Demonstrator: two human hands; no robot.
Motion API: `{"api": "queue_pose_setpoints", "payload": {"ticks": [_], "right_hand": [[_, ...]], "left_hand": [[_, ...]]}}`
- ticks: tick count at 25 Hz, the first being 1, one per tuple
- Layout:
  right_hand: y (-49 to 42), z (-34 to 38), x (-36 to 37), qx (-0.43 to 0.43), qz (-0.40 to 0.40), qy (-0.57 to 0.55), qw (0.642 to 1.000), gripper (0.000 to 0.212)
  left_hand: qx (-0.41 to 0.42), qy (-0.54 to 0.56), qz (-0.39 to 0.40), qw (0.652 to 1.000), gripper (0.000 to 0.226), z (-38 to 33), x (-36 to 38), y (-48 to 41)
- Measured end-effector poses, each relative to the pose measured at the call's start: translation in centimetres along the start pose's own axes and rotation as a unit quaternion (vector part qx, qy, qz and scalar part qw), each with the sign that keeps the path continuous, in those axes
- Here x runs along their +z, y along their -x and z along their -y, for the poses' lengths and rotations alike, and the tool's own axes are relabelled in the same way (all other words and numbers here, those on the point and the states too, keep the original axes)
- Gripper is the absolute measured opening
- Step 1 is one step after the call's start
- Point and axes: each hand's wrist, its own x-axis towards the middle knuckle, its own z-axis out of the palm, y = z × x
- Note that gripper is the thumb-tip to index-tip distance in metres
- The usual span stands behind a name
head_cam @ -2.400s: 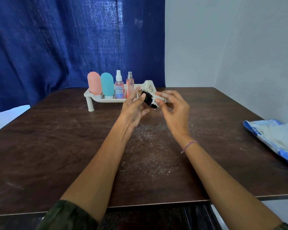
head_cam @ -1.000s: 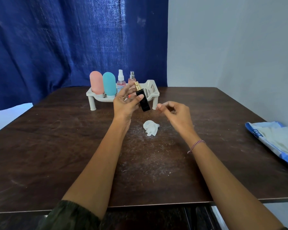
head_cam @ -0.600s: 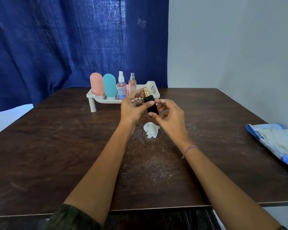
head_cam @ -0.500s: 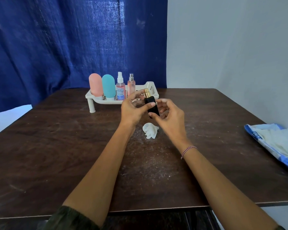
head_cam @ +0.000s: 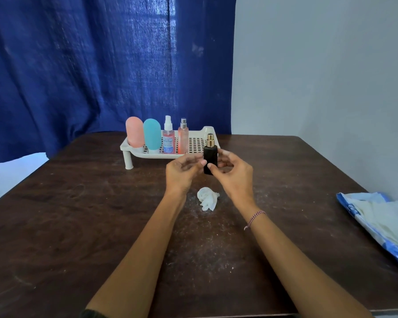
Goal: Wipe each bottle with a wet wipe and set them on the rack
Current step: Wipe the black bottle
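Note:
A small black bottle (head_cam: 210, 154) with a gold cap stands upright in the air between both hands, in front of the rack. My left hand (head_cam: 182, 172) pinches its left side and my right hand (head_cam: 232, 174) pinches its lower right side. The crumpled white wet wipe (head_cam: 207, 198) lies on the table just below the hands. The white perforated rack (head_cam: 199, 143) stands behind, holding a pink bottle (head_cam: 135, 135), a teal bottle (head_cam: 152, 136), a pink spray bottle (head_cam: 168, 137) with a white nozzle and a slim peach spray bottle (head_cam: 183, 138).
The dark wooden table (head_cam: 78, 214) is dusty in the middle. A blue wet-wipe pack (head_cam: 381, 219) lies at the right edge. A blue curtain (head_cam: 90, 65) and a grey wall stand behind the table. The right part of the rack holds no bottles.
The wipe was dropped onto the table from my right hand. My right hand then came up to the black bottle, which now stands upright between both hands.

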Motion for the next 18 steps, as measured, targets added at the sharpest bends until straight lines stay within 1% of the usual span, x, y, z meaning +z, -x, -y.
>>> {"api": "queue_pose_setpoints", "payload": {"ticks": [4,8,10,14,18], "right_hand": [[-2.8,1.0,0.5,0.015,0.056,-0.012,0.998,0.046],[-5.5,1.7,1.1,0.022,0.09,-0.009,0.996,0.043],[-6.7,1.8,1.3,0.026,0.11,0.012,0.993,0.041],[-9.0,1.5,1.8,0.032,0.159,0.067,0.984,0.038],[-10.1,1.3,2.8,0.025,0.177,0.11,0.978,0.04]], "left_hand": [[0.025,-0.061,-0.062,0.996,0.019,-0.4,0.2,-1.4],[0.061,-0.181,-0.133,0.973,0.017,-0.7,1.0,-3.3],[0.059,-0.205,-0.164,0.963,0.018,-0.6,1.5,-4.0],[0.034,-0.235,-0.185,0.954,0.017,-0.2,1.8,-5.1],[0.017,-0.257,-0.195,0.947,0.019,0.1,1.6,-6.1]]}}
